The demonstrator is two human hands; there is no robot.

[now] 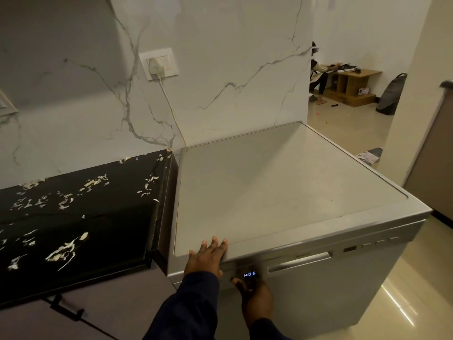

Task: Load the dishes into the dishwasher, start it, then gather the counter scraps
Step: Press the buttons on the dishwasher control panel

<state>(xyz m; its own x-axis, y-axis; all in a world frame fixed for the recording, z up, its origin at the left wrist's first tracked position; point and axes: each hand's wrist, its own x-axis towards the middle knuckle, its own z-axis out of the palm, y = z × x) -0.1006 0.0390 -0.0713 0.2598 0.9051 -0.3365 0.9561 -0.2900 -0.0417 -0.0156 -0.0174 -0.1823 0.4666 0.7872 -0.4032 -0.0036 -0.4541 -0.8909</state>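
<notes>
dishwasher [294, 192] door's shut, display [249, 274] lit | left hand [208, 256] flat on its top, fingers straight | right hand [255, 298] pressing at the panel, holding nothing | scraps [63, 251] all over the black surface [110, 224], look light and flaky, so sweep them, don't pinch

The dishwasher [294, 192] stands closed, right of the black counter [73, 217]. The left hand [208, 257] rests flat on the near left edge of its top, fingers straight. The right hand [255, 298] reaches up to the control strip, a fingertip touching it just left of the lit display [249, 274]. Pale scraps [65, 251] lie scattered over the counter. A cord [171, 111] runs down from the wall socket [159, 63] behind.
</notes>
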